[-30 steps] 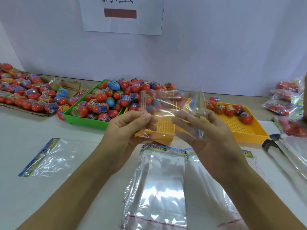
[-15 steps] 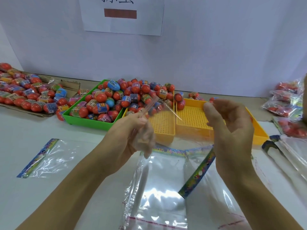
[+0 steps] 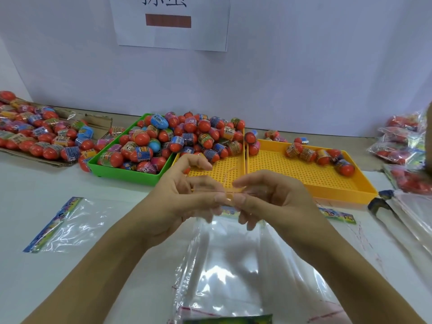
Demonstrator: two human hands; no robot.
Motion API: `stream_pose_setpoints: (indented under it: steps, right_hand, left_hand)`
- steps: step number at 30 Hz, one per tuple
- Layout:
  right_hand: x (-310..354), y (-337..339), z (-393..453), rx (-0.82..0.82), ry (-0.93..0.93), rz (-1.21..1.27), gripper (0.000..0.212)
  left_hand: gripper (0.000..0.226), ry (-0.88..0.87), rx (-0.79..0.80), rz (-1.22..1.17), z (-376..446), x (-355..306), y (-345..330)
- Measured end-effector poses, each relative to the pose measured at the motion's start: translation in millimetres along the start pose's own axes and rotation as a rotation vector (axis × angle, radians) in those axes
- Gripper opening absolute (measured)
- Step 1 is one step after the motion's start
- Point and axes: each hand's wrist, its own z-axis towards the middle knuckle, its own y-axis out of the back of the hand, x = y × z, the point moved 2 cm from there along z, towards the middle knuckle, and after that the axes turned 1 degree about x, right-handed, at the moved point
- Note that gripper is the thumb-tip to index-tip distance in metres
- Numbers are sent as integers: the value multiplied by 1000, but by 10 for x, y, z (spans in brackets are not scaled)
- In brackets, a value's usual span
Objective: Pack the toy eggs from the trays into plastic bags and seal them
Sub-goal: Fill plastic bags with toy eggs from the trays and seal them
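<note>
Hanging from both hands, a clear plastic bag (image 3: 230, 260) now points its open mouth up at the fingertips and its printed header strip (image 3: 228, 320) down at the near edge of the view; half a second ago that strip dangled diagonally between the hands, and a second ago the bag was held up sideways in front of the trays. Left hand (image 3: 184, 202) and right hand (image 3: 268, 202) have closed in until their fingertips meet, each pinching the thin film of the mouth edge, the remaining fingers loosely curled. No egg is inside the bag. Toy eggs (image 3: 187, 139) remain heaped in the green tray (image 3: 126, 175) and across the back of the near yellow tray (image 3: 218, 170); a few lie in the far yellow tray (image 3: 327, 185), and more on cardboard (image 3: 58, 161) at the left. Filled bags (image 3: 402, 146) are stacked at the right edge, a spare empty bag (image 3: 67, 225) lies flat on the table (image 3: 28, 183) at left. Judged from this arrangement, the bag has been turned mouth-up and the two layers are being rubbed apart, so filling has not yet begun and sealing is further off
</note>
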Motion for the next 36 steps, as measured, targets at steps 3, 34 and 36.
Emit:
stream_pose_setpoints:
  steps: [3, 34, 36]
  right_hand:
    - [3, 23, 15, -47, -75, 97, 7]
    - [23, 84, -1, -299, -45, -25, 45]
    - [36, 58, -28, -456, 56, -145, 45]
  left_hand:
    - [64, -19, -66, -86, 14, -28, -14]
    - [12, -167, -14, 133, -21, -17, -84]
    - [11, -443, -178, 381, -27, -62, -75]
